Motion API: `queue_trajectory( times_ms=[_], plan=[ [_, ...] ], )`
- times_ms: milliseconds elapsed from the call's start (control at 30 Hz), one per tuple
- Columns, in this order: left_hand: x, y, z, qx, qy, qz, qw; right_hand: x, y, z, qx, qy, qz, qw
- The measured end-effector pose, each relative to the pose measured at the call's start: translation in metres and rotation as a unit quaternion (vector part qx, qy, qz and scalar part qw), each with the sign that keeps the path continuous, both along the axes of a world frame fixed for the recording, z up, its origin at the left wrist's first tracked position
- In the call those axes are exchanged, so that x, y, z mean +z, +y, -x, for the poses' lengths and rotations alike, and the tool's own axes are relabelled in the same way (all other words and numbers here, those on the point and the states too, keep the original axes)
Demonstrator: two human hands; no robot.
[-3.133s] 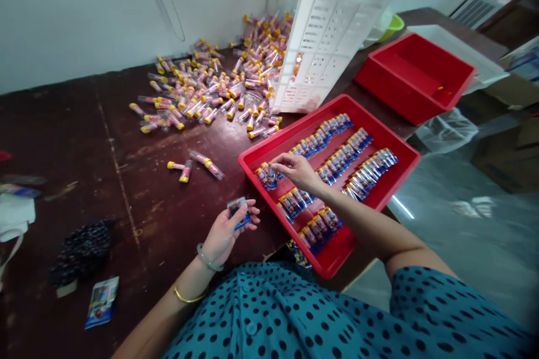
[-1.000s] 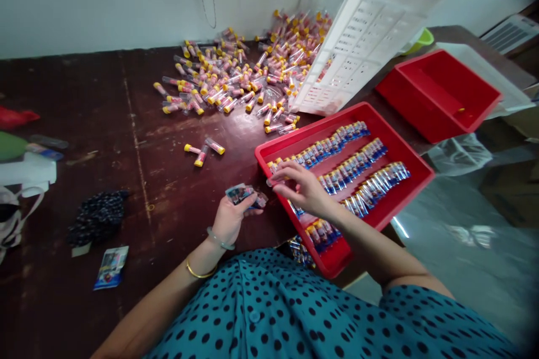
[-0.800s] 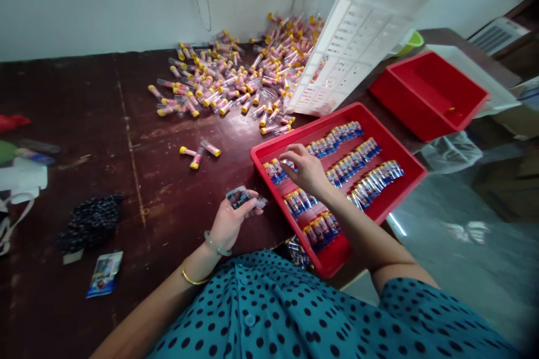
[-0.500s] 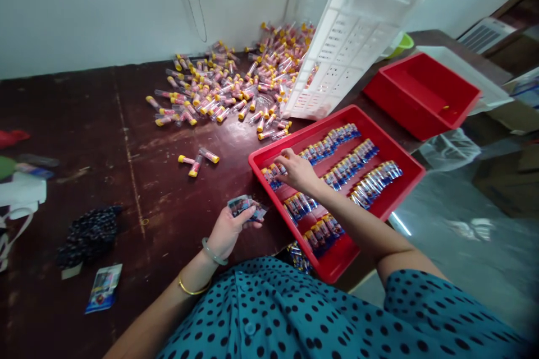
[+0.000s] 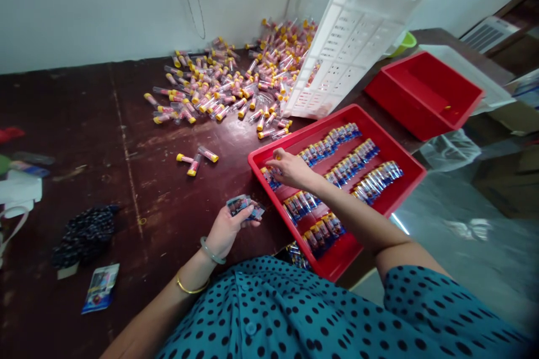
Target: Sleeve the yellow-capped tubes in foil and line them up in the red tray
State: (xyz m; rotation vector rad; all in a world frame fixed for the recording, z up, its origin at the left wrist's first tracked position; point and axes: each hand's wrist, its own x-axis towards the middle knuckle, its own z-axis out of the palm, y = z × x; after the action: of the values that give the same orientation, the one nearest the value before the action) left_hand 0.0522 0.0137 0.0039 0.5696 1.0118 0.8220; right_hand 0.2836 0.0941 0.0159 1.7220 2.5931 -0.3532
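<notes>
In my left hand [image 5: 229, 226], a small stack of printed plastic packets [image 5: 244, 206] is pinched under the thumb, above the table. My right hand [image 5: 290, 169] reaches over the left end of the red tray [image 5: 251, 160]. Its fingers are bent and drawn together just above the packets [image 5: 273, 181] at the end of the back row; whatever is between the fingertips is too small to make out. Filled blue-and-clear packets with yellow-capped tubes inside stand in several rows in the tray, partly hidden by my right forearm.
Yellow-capped tubes [image 5: 219, 95] lie heaped by the wall beside a tilted white basket [image 5: 337, 56]. Three loose tubes [image 5: 194, 165] lie nearer. A second red tray [image 5: 404, 95] stands at right. A flat packet [image 5: 100, 288] and dark patterned cloth [image 5: 85, 235] lie at left.
My right hand has shifted slightly left and up over the end of the back row. My left hand keeps its hold on the packets, nearly still. The view has turned slightly.
</notes>
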Motion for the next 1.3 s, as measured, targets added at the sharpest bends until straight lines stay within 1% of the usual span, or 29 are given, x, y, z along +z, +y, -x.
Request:
queue_trajectory(
  times_ms=[133,267,333,500,600,700,800,867,967,1100,1200,1300],
  plan=[
    [-0.002,-0.002,0.001,-0.002,0.004,-0.002,1.0,-0.001,0.018,-0.002,0.064,-0.02,0.029,0.997],
    [-0.002,-0.003,0.004,0.008,0.007,-0.001,1.0,-0.005,0.026,-0.008,0.103,-0.023,0.024,0.994],
    [-0.003,-0.003,0.006,0.012,0.007,0.0,1.0,-0.006,0.024,-0.012,0.102,-0.012,0.014,0.995],
    [-0.004,-0.002,0.007,0.011,0.008,-0.001,1.0,-0.008,0.013,-0.018,0.067,0.034,-0.024,0.997],
    [-0.005,-0.002,0.004,0.005,0.005,-0.002,1.0,-0.012,0.008,-0.015,0.089,0.052,-0.036,0.994],
    [-0.003,-0.003,0.001,0.004,0.006,-0.003,1.0,-0.015,0.011,-0.013,0.104,0.055,-0.031,0.993],
    [-0.002,-0.004,0.001,0.007,0.006,-0.005,1.0,-0.014,0.016,-0.017,0.089,0.071,-0.034,0.993],
    [-0.002,-0.005,0.003,0.012,0.007,-0.005,1.0,-0.011,0.014,-0.021,0.08,0.08,-0.044,0.993],
    [-0.003,-0.006,0.005,0.015,0.011,0.005,1.0,-0.005,0.001,-0.022,0.098,0.062,-0.042,0.992],
    [-0.005,-0.006,0.006,0.005,0.013,0.008,1.0,-0.003,-0.015,-0.015,0.112,0.002,-0.027,0.993],
    [-0.004,-0.005,0.004,-0.001,0.007,0.006,1.0,-0.004,-0.015,-0.012,0.104,-0.013,-0.011,0.994],
    [-0.002,-0.005,0.003,-0.003,0.005,0.005,1.0,-0.003,-0.012,-0.013,0.094,-0.002,-0.002,0.996]
  ],
)
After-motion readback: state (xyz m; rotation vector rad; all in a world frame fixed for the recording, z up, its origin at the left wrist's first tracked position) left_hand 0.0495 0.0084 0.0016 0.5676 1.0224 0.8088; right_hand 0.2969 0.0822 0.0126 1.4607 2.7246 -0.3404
